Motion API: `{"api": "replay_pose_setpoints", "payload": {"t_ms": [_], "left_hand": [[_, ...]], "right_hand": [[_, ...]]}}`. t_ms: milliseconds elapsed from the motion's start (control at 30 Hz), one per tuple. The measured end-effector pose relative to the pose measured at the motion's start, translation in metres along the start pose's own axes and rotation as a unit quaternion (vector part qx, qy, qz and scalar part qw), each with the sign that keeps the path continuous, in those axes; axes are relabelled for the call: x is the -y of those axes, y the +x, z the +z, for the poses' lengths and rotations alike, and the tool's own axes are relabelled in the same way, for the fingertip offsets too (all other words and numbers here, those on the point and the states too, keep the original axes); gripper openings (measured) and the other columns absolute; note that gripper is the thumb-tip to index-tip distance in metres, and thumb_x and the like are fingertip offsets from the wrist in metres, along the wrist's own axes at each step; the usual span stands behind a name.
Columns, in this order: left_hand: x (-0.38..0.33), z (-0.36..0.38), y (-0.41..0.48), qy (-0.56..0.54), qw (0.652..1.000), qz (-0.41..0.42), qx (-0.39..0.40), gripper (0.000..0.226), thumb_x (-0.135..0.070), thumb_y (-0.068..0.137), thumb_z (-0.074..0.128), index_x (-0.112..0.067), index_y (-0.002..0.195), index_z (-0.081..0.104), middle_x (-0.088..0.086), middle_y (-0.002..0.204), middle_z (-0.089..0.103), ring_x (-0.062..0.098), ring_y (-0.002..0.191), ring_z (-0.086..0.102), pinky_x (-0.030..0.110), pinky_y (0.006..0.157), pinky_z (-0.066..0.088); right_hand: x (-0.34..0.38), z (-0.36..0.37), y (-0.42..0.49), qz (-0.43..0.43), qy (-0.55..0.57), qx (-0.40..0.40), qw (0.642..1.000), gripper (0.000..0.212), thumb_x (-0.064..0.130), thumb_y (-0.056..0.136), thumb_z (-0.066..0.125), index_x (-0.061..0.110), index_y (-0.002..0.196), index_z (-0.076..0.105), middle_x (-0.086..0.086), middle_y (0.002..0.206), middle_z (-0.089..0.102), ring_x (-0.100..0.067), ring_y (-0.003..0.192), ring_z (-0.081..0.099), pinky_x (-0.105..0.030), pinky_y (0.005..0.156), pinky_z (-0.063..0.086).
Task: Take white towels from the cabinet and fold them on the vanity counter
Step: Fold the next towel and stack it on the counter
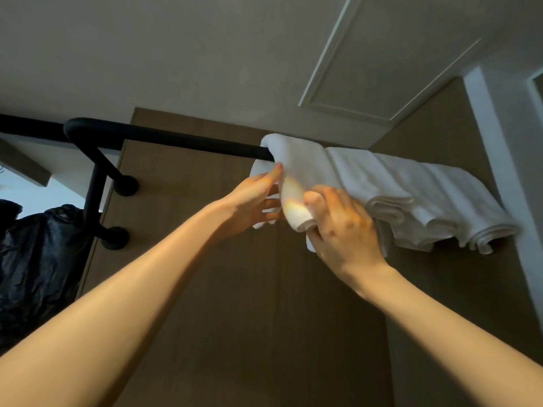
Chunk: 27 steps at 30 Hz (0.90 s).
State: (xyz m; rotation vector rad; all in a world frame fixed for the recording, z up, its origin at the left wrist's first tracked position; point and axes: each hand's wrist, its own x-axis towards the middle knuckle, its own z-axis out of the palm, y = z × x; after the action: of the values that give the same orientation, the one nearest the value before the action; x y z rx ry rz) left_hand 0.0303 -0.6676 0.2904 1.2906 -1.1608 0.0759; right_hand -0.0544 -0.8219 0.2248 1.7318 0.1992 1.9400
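While both hands are raised to the row of white linen in the upper right of the frame, the step in hand looks like the first one: taking a towel (296, 160) down from the cabinet. It hangs over the black rail (176, 138), leftmost in the row, with the other towels (411, 186) packed against it on the right. The right hand (343, 230) has its fingers and thumb curled round the towel's lower rolled end. The left hand (249, 204), just left of it, lies with fingers nearly straight, slid against the towel's side, thumb touching the cloth. Next, I judge, the towel must be lifted clear of the rail without dragging its neighbours along. A black bag (38, 259) sits at the left edge.
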Motion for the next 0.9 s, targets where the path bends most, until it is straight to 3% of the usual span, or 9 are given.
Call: {"api": "replay_pose_setpoints", "payload": {"t_ms": [133,200,300,367,467,633,700,800,900], "left_hand": [[0.014,-0.009,0.004,0.074,0.976,0.122,-0.165,0.032,-0.032,0.095,0.057,-0.015,0.122,0.056,0.004,0.117,0.065,0.015,0.093,0.065,0.023,0.074,0.055],[0.028,-0.020,0.014,0.130,0.953,0.144,-0.231,0.044,-0.035,0.091,0.063,-0.015,0.128,0.051,0.005,0.125,0.057,0.020,0.109,0.058,0.031,0.088,0.051],[0.042,-0.027,0.032,0.207,0.947,0.059,-0.237,0.074,-0.057,0.082,0.064,-0.022,0.142,0.038,0.009,0.146,0.041,0.031,0.132,0.042,0.049,0.108,0.038],[0.045,-0.024,0.039,0.196,0.958,0.022,-0.210,0.080,-0.056,0.085,0.061,-0.020,0.149,0.028,0.008,0.152,0.035,0.030,0.136,0.038,0.045,0.111,0.034],[0.049,-0.020,0.044,0.208,0.965,0.015,-0.159,0.075,-0.054,0.087,0.058,-0.016,0.146,0.032,0.007,0.145,0.045,0.027,0.128,0.048,0.035,0.096,0.042],[0.059,-0.012,0.037,0.204,0.953,0.031,-0.220,0.079,-0.050,0.074,0.076,-0.013,0.136,0.043,0.005,0.127,0.055,0.020,0.104,0.056,0.035,0.086,0.049],[0.063,-0.004,0.034,0.223,0.940,0.044,-0.255,0.079,-0.046,0.073,0.079,-0.011,0.132,0.041,0.006,0.122,0.055,0.021,0.101,0.054,0.034,0.080,0.047],[0.069,0.007,0.025,0.231,0.928,0.046,-0.290,0.074,-0.044,0.071,0.081,-0.010,0.123,0.040,0.006,0.113,0.054,0.025,0.100,0.055,0.037,0.077,0.046],[0.074,0.012,0.019,0.219,0.934,0.072,-0.273,0.063,-0.039,0.074,0.080,-0.014,0.113,0.037,0.002,0.105,0.053,0.022,0.095,0.055,0.033,0.071,0.046]], "right_hand": [[-0.023,-0.016,0.022,-0.005,-0.021,-0.065,0.998,0.046,0.006,0.073,0.077,0.005,0.115,0.058,-0.018,0.107,0.063,-0.036,0.091,0.062,-0.043,0.077,0.053],[-0.031,-0.020,0.036,-0.005,-0.022,-0.070,0.997,0.037,0.002,0.079,0.067,0.005,0.115,0.060,-0.016,0.107,0.062,-0.036,0.092,0.060,-0.043,0.085,0.047],[-0.040,-0.020,0.055,0.007,-0.010,-0.045,0.999,0.049,-0.008,0.073,0.066,0.009,0.117,0.055,-0.012,0.108,0.059,-0.033,0.095,0.055,-0.041,0.097,0.036],[-0.043,-0.022,0.062,0.015,0.010,-0.034,0.999,0.053,-0.008,0.069,0.067,0.010,0.116,0.052,-0.012,0.106,0.058,-0.033,0.093,0.053,-0.041,0.092,0.039],[-0.041,-0.029,0.060,0.029,0.030,-0.020,0.999,0.051,0.006,0.073,0.070,0.011,0.118,0.048,-0.013,0.109,0.057,-0.034,0.091,0.053,-0.041,0.081,0.043],[-0.035,-0.026,0.043,0.056,0.038,0.057,0.996,0.069,0.029,0.077,0.074,0.025,0.126,0.026,-0.009,0.121,0.050,-0.032,0.104,0.051,-0.037,0.076,0.041],[-0.030,-0.022,0.039,0.063,0.042,0.067,0.995,0.072,0.026,0.077,0.075,0.023,0.130,0.027,-0.010,0.122,0.051,-0.032,0.105,0.051,-0.038,0.075,0.044],[-0.016,-0.013,0.040,0.048,0.050,0.051,0.996,0.062,0.010,0.074,0.075,0.013,0.129,0.046,-0.013,0.114,0.057,-0.034,0.098,0.056,-0.038,0.069,0.046],[-0.009,-0.005,0.041,0.032,0.066,0.037,0.997,0.052,0.000,0.074,0.072,0.012,0.122,0.055,-0.012,0.109,0.060,-0.035,0.095,0.055,-0.037,0.066,0.048]]}}
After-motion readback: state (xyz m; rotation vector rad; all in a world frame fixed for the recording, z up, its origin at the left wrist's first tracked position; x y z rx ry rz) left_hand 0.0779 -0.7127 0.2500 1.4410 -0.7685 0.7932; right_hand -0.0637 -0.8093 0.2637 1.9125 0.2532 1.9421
